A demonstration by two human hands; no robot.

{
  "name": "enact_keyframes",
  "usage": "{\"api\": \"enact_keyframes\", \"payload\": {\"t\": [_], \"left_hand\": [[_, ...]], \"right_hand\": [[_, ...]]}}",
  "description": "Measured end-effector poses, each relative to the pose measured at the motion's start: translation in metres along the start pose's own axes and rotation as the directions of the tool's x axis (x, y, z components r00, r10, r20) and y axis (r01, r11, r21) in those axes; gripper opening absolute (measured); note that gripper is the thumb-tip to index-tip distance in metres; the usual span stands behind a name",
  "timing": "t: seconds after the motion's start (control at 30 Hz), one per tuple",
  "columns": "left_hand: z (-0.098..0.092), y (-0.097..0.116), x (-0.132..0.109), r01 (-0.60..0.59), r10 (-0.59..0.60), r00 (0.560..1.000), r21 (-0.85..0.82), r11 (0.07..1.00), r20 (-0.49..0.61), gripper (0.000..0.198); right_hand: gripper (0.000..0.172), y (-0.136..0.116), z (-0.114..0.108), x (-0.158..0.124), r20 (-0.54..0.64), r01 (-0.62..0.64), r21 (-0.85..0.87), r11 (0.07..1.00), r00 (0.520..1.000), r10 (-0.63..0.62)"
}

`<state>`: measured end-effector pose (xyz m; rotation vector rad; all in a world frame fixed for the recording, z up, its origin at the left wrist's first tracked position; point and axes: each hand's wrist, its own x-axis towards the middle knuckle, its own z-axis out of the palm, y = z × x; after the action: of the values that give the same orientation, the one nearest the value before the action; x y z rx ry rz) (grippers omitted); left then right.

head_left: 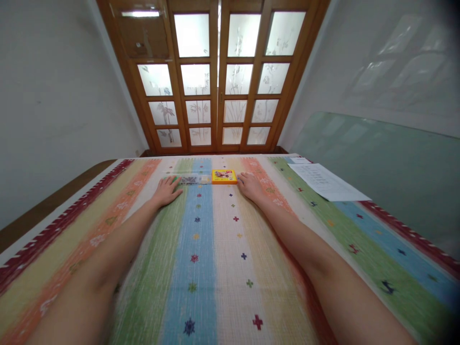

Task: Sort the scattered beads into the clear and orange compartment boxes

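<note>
Near the far edge of the table, a small yellow box with a printed picture and red lettering lies flat on the cloth. Beside it on the left is a clear plastic pack with small dark pieces in it. My left hand rests palm down with its fingers spread, the fingertips at the pack's left end. At the right end of the yellow box lies my right hand, its fingers slightly bent and close to or touching the box's edge. I see nothing held in either hand.
A striped tablecloth covers the table. White printed sheets lie at the right, by a pale green glass panel against the wall. Wooden doors with glass panes stand beyond the table's far edge.
</note>
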<state>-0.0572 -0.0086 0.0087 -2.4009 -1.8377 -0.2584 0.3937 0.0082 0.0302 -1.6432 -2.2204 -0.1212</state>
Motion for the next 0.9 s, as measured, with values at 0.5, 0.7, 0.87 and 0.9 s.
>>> {"api": "enact_keyframes", "payload": {"t": [0.5, 0.7, 0.87, 0.9], "left_hand": [[-0.006, 0.009, -0.001, 0.023, -0.023, 0.998, -0.016, 1.000, 0.051, 0.074], [-0.002, 0.027, 0.005, 0.031, -0.029, 0.998, -0.024, 0.999, 0.053, 0.079], [0.002, 0.054, 0.018, 0.013, -0.010, 0.998, -0.050, 0.999, 0.062, 0.082], [0.003, 0.061, 0.022, 0.005, -0.001, 0.998, -0.057, 0.998, 0.064, 0.083]], "right_hand": [[0.038, -0.009, -0.006, -0.006, -0.030, 0.038, 0.000, 0.999, 0.999, -0.038], [0.045, 0.004, 0.000, -0.002, 0.016, 0.025, -0.040, 0.999, 1.000, -0.025], [0.043, 0.030, -0.003, -0.008, -0.019, 0.008, -0.058, 0.998, 1.000, -0.009], [0.042, 0.036, -0.006, -0.010, -0.022, 0.002, -0.063, 0.998, 1.000, -0.003]]}}
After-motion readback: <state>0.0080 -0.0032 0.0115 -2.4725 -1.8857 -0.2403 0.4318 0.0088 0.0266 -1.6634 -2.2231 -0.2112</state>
